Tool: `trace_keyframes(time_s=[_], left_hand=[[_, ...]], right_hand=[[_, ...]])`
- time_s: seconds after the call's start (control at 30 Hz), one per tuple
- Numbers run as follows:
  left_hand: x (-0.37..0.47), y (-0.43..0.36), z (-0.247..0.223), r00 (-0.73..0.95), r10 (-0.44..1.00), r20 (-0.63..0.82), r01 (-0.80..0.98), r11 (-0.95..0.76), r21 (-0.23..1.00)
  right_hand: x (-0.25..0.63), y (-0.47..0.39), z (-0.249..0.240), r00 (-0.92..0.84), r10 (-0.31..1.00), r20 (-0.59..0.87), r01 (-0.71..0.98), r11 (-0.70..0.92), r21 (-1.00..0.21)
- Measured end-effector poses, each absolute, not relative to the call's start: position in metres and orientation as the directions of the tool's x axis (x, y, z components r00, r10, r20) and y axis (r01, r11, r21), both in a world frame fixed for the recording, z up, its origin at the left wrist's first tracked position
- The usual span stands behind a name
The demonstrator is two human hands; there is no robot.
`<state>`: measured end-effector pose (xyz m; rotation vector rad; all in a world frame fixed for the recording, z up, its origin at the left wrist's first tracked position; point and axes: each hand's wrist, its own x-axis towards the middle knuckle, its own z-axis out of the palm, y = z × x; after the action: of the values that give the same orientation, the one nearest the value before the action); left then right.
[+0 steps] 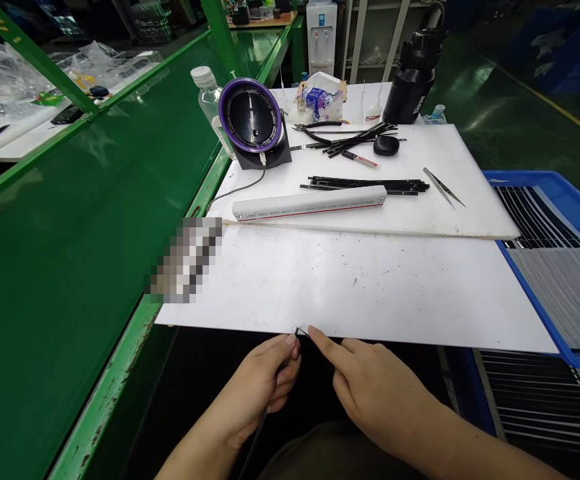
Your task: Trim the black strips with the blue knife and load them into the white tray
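At the table's near edge my left hand (271, 369) is closed, thumb against fingers, around a thin black strip (253, 445). The strip's tip shows just above the thumb, and its other end runs down towards my lap. My right hand (370, 380) is beside it, index finger stretched towards that tip and the other fingers curled under. A short, thin dark line shows between the right index fingertip and the strip's tip; whether it is a separate tool in the right hand I cannot make out. The right palm is hidden.
On a white foam board (460, 217) lie a long white box (310, 203), black strips (365, 185), tweezers (443, 187), cutting pliers (320, 127) and a black case (387, 145). A purple-rimmed fan (250, 115), plastic bottle (207, 93) and black flask (410, 90) stand behind. Blue bin (545, 177) right.
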<state>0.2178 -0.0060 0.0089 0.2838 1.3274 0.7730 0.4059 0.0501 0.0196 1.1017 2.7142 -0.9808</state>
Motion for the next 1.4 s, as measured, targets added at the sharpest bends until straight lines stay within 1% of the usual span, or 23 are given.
trace_keyframes(time_s=[0.13, 0.27, 0.33, 0.4, 0.5, 0.6, 0.8, 1.1, 1.17, 1.3, 1.4], left_hand=[[0.218, -0.005, 0.011, 0.033, 0.644, -0.764, -0.338, 0.727, 0.598], [0.217, -0.005, 0.010, 0.041, 0.639, -0.768, -0.349, 0.730, 0.588], [0.218, -0.005, 0.009, 0.041, 0.641, -0.767, -0.359, 0.726, 0.587], [0.220, -0.006, 0.008, 0.029, 0.645, -0.764, -0.370, 0.717, 0.591], [0.224, -0.006, 0.008, 0.003, 0.652, -0.758, -0.380, 0.702, 0.603], [0.226, -0.007, 0.008, -0.016, 0.653, -0.757, -0.383, 0.696, 0.608], [0.226, -0.006, 0.008, -0.015, 0.649, -0.761, -0.380, 0.700, 0.605], [0.221, -0.007, 0.004, 0.015, 0.658, -0.753, -0.383, 0.700, 0.603], [0.219, -0.006, 0.005, 0.042, 0.658, -0.752, -0.383, 0.705, 0.596], [0.214, -0.005, 0.005, 0.076, 0.672, -0.737, -0.349, 0.710, 0.612], [0.211, -0.005, 0.006, 0.093, 0.673, -0.734, -0.317, 0.719, 0.619]], right_hand=[[0.403, 0.050, 0.019, -0.752, 0.599, -0.275, 0.647, 0.593, -0.479], [0.401, 0.045, 0.018, -0.751, 0.592, -0.291, 0.660, 0.667, -0.346], [0.400, 0.043, 0.017, -0.744, 0.601, -0.292, 0.668, 0.675, -0.313], [0.400, 0.042, 0.018, -0.737, 0.610, -0.292, 0.676, 0.647, -0.353], [0.402, 0.042, 0.020, -0.731, 0.612, -0.302, 0.674, 0.579, -0.459], [0.402, 0.042, 0.022, -0.726, 0.615, -0.306, 0.674, 0.551, -0.492], [0.400, 0.041, 0.021, -0.725, 0.615, -0.308, 0.679, 0.567, -0.467], [0.392, 0.035, 0.016, -0.707, 0.618, -0.343, 0.707, 0.629, -0.324], [0.394, 0.036, 0.015, -0.714, 0.621, -0.324, 0.700, 0.620, -0.354], [0.399, 0.043, 0.020, -0.715, 0.624, -0.315, 0.676, 0.501, -0.541], [0.400, 0.048, 0.025, -0.706, 0.621, -0.340, 0.675, 0.446, -0.587]])
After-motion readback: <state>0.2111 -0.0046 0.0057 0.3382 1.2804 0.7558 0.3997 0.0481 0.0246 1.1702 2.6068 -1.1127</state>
